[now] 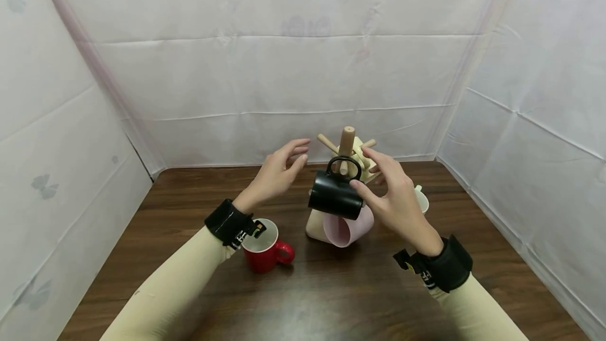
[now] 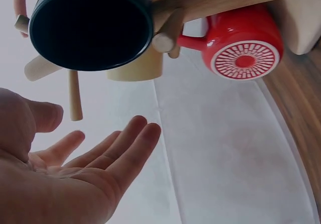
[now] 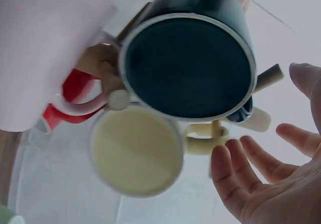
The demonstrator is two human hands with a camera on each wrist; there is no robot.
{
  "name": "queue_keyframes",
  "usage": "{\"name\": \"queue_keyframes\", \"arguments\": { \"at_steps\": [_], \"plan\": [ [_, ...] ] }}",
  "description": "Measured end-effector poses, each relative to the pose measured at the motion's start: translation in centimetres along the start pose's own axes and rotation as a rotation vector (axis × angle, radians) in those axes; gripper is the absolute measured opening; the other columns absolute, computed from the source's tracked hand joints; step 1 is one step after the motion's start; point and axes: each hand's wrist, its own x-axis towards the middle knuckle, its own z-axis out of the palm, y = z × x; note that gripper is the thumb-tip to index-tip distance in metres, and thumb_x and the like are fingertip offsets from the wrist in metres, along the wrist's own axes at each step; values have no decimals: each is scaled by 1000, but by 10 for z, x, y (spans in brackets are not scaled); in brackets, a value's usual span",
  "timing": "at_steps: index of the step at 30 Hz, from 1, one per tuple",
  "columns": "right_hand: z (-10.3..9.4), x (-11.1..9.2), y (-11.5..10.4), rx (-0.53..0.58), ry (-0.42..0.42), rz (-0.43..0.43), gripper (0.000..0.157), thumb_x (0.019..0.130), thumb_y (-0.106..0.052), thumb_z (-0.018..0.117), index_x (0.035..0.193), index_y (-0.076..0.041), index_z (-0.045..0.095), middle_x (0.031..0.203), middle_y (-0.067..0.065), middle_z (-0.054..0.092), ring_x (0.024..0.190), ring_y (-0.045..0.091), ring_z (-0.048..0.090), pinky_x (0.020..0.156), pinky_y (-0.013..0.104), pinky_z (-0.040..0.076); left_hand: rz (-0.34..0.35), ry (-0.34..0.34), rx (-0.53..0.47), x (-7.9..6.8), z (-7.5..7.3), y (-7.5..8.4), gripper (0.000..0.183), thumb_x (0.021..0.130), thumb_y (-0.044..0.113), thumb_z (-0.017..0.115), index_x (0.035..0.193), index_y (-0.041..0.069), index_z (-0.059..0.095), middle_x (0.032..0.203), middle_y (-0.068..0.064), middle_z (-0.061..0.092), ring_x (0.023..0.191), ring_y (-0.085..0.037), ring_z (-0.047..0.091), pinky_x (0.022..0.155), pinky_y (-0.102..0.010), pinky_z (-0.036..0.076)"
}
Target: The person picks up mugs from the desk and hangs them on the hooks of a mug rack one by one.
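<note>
A black mug point(image 1: 336, 193) hangs by its handle from a peg of a wooden mug tree point(image 1: 347, 143), lying sideways. To its left my left hand point(image 1: 279, 170) is held in the air, fingers extended and apart from the mug, as the left wrist view shows. My right hand point(image 1: 397, 199) hovers at the mug's right side; its spread fingers point(image 3: 233, 176) hold nothing. Close by those fingers, a pale yellow mug point(image 3: 138, 151) hangs on the tree. Below the black mug hangs a pink mug point(image 1: 362, 225). Another mug, red with a patterned base point(image 2: 246, 43), hangs farther back.
A red mug point(image 1: 262, 251) with a white inside stands on the brown wooden table point(image 1: 303, 299), near my left wrist. Partly hidden behind my right hand is a pale green cup point(image 1: 421, 200). White sheeting point(image 1: 293, 78) closes off the back and sides.
</note>
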Motion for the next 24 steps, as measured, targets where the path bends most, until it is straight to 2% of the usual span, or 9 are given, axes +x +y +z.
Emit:
{"name": "queue_keyframes", "arguments": {
  "at_steps": [4,10,15,17,19,22,24],
  "plan": [
    [2,10,-4,-28,1,-27,68,81,-29,71,141,-22,40,134,-2,47,105,22,48,74,37,44,4,14,-32,10,2,3,40,98,26,47,138,21,42,126,-6,55,101,-8,56,85,-33,48],
    [9,22,-6,-47,5,-85,72,79,-29,73,141,-15,39,134,1,49,107,20,47,89,46,36,50,19,19,23,4,4,40,98,23,47,138,21,44,130,-6,53,109,-10,52,88,-29,46],
    [12,27,-6,-65,1,-54,74,79,-32,72,143,-17,37,135,-1,48,104,19,45,99,48,33,46,4,45,32,6,6,39,97,23,48,136,22,46,128,-2,56,107,-11,54,87,-27,46],
    [13,28,-6,-66,-3,-29,74,79,-33,72,143,-18,37,132,1,50,103,20,46,96,48,36,44,0,35,36,6,7,38,97,21,49,135,22,48,125,-1,57,105,-11,56,86,-27,47],
    [14,28,-7,-67,-6,-4,74,79,-35,72,143,-19,37,127,3,54,102,22,48,88,48,40,40,0,31,38,7,8,37,97,20,50,133,22,50,124,-1,58,102,-10,56,83,-27,48],
    [15,28,-8,-66,-12,23,75,80,-37,71,143,-20,36,121,7,57,101,25,50,74,47,41,28,1,40,40,8,8,35,97,21,50,131,23,53,121,-2,60,98,-9,58,72,-28,48],
    [16,27,-9,-63,-17,30,75,80,-37,71,144,-20,35,119,8,59,100,26,51,71,47,41,16,2,46,41,9,8,33,97,22,50,130,23,54,119,-1,61,95,-7,59,65,-29,46]
  ]
}}
